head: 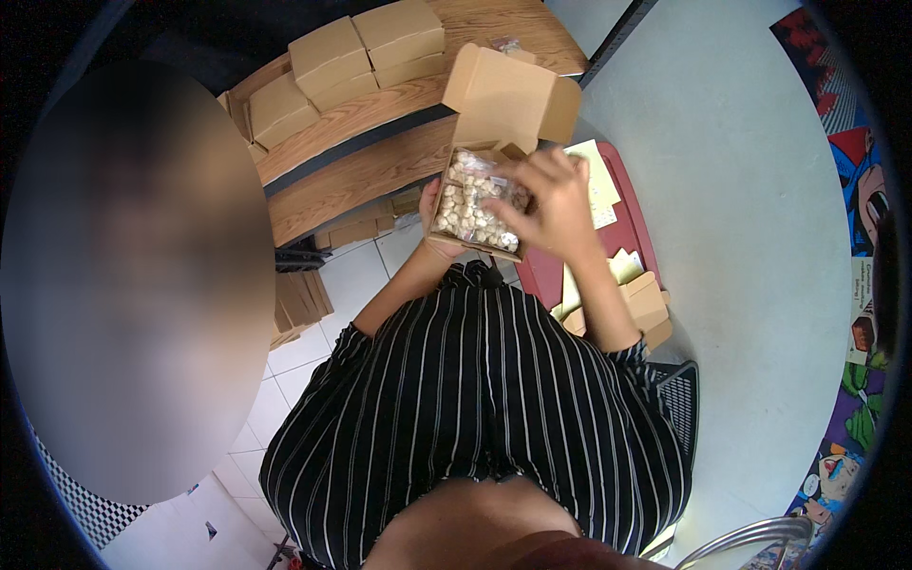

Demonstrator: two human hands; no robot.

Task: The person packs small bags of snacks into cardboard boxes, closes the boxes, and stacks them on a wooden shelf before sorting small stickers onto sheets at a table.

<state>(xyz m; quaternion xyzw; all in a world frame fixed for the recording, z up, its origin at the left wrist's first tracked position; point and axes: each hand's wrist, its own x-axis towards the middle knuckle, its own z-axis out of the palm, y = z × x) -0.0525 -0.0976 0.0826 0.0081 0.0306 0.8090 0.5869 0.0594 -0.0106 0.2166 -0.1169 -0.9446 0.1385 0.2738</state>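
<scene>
An open cardboard mailer box (507, 107) is held in front of me, its lid standing up at the far side. Clear plastic bags of small cream-coloured, rounded pieces (470, 203) fill much of it. My left hand (436, 221) supports the box from its left side and below, with most of the fingers hidden. Over the right part of the box is my right hand (554, 203), blurred, its thumb and fingers apart above the bags. Whether it touches a bag is unclear. Something darker in plastic lies partly hidden under these fingers.
Closed cardboard boxes (331, 57) stand on a wooden shelf (399, 96), with another shelf board (356, 189) below. Right of the box, a red surface (627, 192) bears yellow papers (595, 174) and a cardboard piece (645, 303). Beside me are a wall (755, 249) and a black mesh basket (680, 406).
</scene>
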